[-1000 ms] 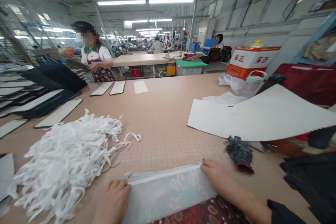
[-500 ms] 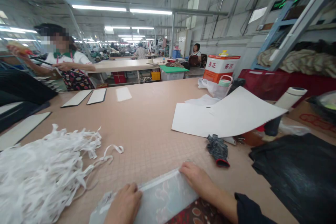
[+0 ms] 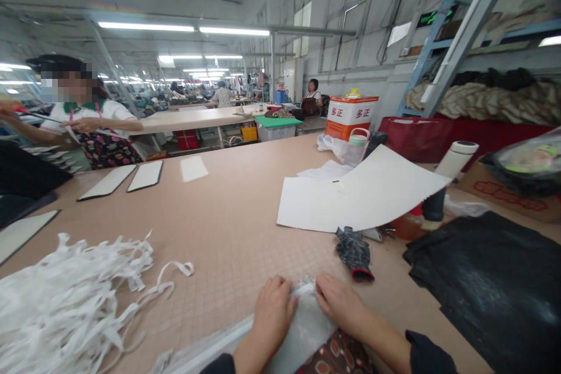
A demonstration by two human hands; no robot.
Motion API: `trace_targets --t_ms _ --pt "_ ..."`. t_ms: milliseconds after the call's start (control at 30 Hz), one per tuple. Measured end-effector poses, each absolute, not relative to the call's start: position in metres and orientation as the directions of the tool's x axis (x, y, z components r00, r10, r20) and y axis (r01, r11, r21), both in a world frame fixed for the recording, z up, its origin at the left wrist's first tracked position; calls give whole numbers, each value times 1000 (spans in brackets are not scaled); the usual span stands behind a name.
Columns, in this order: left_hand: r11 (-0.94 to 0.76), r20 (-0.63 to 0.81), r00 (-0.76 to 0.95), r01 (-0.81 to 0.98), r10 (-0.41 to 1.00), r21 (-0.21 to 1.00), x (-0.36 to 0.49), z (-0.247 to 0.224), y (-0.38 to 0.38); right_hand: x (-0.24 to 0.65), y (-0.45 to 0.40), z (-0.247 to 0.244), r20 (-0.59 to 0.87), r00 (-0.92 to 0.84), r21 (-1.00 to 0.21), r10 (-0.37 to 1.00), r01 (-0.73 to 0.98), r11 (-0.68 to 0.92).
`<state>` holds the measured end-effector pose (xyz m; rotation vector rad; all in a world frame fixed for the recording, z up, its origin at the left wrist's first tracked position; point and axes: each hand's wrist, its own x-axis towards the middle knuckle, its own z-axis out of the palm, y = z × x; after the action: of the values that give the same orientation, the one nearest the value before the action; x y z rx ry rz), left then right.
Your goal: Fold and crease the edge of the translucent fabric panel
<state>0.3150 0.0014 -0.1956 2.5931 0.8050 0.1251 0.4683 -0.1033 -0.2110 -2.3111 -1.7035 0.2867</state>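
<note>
A translucent plastic bag [image 3: 304, 324] with a white strip along its far edge lies at the near side of the table. My left hand [image 3: 272, 311] is closed on that edge close to its right end, fingers bent over it. Just to the right, my right hand [image 3: 339, 302] pinches the corner of the same bag, a short gap from the left. Brown patterned cloth [image 3: 337, 353] shows below the bag, near my right forearm. Beyond my right hand lies a dark grey knit glove [image 3: 354, 252] with a red cuff.
Loose white strips [image 3: 83, 298] are heaped at left. White panels [image 3: 146, 175] lie farther back. A large white sheet [image 3: 350, 198] and black material [image 3: 491, 280] lie at right, near a white bottle [image 3: 458, 158]. A co-worker [image 3: 94, 123] stands across the table at left.
My left hand has slid right along the bag's edge, close to my right hand. The bag's far edge now extends lower left. The camera view has turned slightly right.
</note>
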Motion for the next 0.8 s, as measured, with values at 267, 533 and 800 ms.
trace_targets --t_ms 267,533,800 --pt "-623 -18 776 520 631 585 335 -210 3 477 -92 -212 -18 332 -784 943 580 -219" --pt "-727 23 806 520 591 449 343 -224 -3 484 -75 -240 66 373 -739 925 641 -206" --pt "-908 157 896 399 416 129 337 -232 -11 483 -77 -224 121 290 -507 949 840 -192"
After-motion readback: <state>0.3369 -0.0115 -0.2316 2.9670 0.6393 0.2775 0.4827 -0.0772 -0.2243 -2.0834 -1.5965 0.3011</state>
